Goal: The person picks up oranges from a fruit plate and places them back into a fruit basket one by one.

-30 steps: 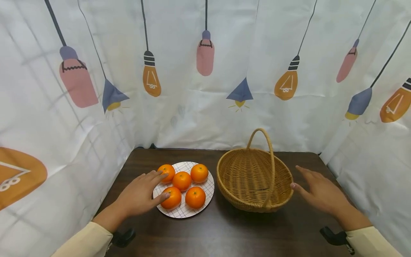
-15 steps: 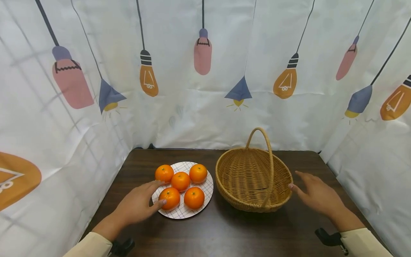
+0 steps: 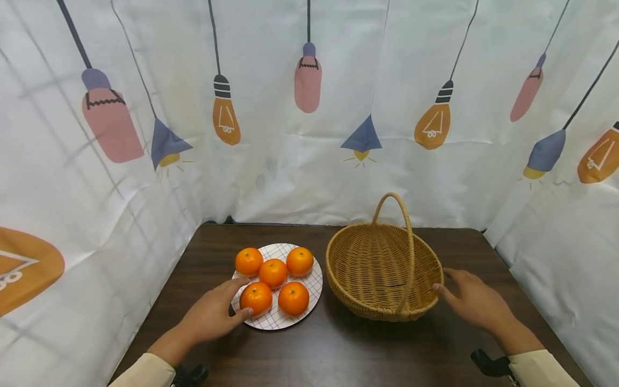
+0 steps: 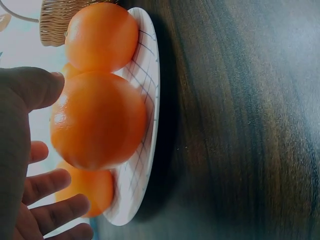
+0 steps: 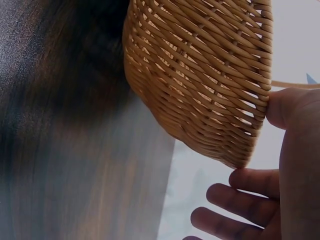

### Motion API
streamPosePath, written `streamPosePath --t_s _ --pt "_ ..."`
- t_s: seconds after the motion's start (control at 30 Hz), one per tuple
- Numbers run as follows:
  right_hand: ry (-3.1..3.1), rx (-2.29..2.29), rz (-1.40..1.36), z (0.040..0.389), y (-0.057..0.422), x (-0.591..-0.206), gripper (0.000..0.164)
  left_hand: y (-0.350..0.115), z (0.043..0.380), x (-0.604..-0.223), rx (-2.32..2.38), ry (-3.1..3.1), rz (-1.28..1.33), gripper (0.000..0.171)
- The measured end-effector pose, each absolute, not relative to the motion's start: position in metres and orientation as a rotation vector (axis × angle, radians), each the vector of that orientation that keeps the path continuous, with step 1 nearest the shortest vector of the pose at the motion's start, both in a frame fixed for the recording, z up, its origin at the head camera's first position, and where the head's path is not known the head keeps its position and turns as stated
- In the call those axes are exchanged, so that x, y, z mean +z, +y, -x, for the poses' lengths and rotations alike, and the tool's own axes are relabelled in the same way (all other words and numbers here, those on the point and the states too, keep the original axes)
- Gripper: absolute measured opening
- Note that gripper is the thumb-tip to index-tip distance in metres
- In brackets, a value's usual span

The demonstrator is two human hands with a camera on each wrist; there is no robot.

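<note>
Several oranges lie on a round white plate [image 3: 272, 320] with a grid pattern, left of centre in the head view. My left hand [image 3: 209, 316] is at the front left orange [image 3: 256, 299], thumb in front and fingers behind. In the left wrist view, that orange [image 4: 97, 121] stands between the spread thumb and loosely bent fingers, with no clear grip on it. A wicker basket [image 3: 345, 293] with a tall handle sits right of the plate. My right hand [image 3: 476, 302] is at its right rim; in the right wrist view the thumb and index fingertip touch the basket [image 5: 200, 75], other fingers extended.
Both plate and basket stand on a dark wooden table [image 3: 309, 357]. A white curtain [image 3: 290, 183] printed with lamps surrounds its back and sides. Inside the basket no objects show. The tall handle [image 3: 410, 252] arches over the basket's right half.
My left hand has come down and closer to the front left orange, uncovering the orange behind. My right hand has moved slightly down to the basket's rim. Basket and plate stay in place.
</note>
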State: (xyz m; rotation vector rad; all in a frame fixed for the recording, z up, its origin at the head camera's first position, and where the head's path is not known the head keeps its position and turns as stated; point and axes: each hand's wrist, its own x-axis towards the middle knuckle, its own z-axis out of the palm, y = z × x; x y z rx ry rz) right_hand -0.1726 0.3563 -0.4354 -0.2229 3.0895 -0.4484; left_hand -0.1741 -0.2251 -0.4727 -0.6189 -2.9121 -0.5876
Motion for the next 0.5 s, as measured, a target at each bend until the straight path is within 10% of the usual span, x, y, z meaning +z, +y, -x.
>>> streamPosePath --t_s 0.5 --pt "3.102 -0.503 0.194 0.169 0.355 -0.44 0.079 -0.219 0.184 -0.489 -0.657 -2.992 0.569 0.083"
